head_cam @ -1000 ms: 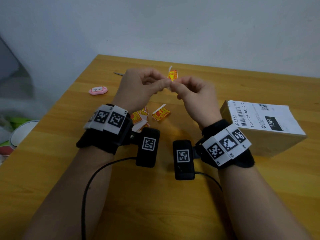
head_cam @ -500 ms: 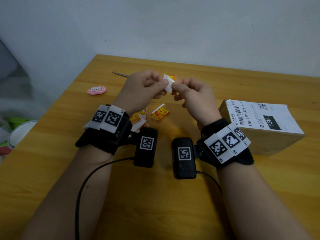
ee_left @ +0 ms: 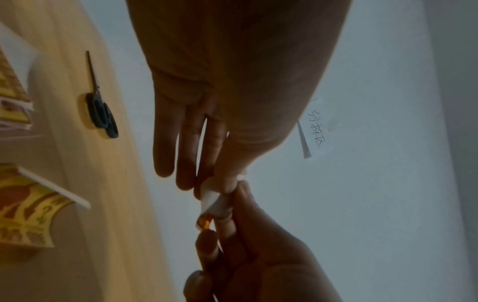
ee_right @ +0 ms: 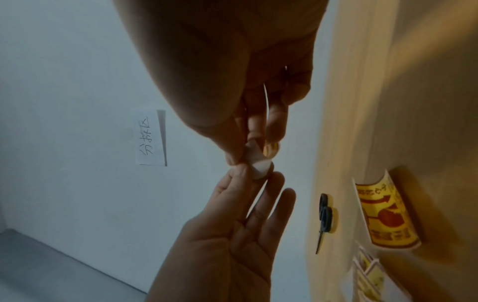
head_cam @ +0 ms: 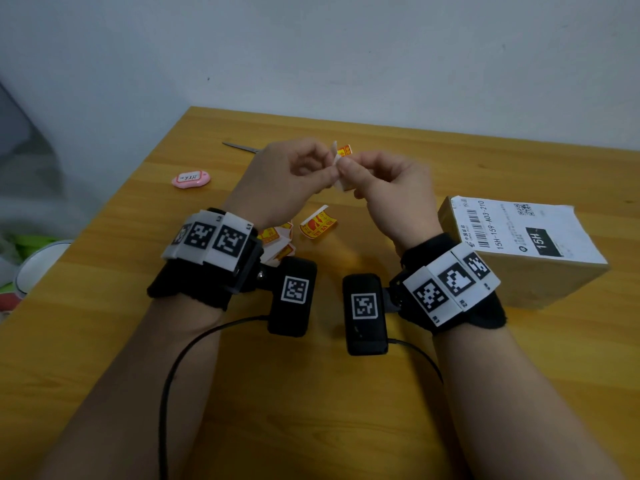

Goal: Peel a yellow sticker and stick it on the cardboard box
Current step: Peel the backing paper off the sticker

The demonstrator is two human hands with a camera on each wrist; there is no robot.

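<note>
Vs. half a sec ago: both hands sit in about the same spot above the desk, but more white backing shows now. The white flap hangs lower btw my thumbs, and the yellow sticker pokes up further at the far side. One sec ago mostly the yellow face showed, w/ little white.

My left hand pinches the white backing paper btw thumb and forefinger; other left fingers lie fairly straight, per the left wrist view. My right hand pinches the same piece from the right, fingers curled in. Thumbs nearly touch.

The sticker is up in the air, held btw both hands, above the mid-far part of the desk. Its long axis runs roughly near-to-far and upward: yellow end points far/up, white backing end points near/down. It's curled, not flat.

Cardboard box sits on the desk to the right, near my right wrist, well apart from the sticker; white shipping label on top. Loose yellow stickers lie on the desk below my hands. Scissors at far left, pink tag left.
</note>
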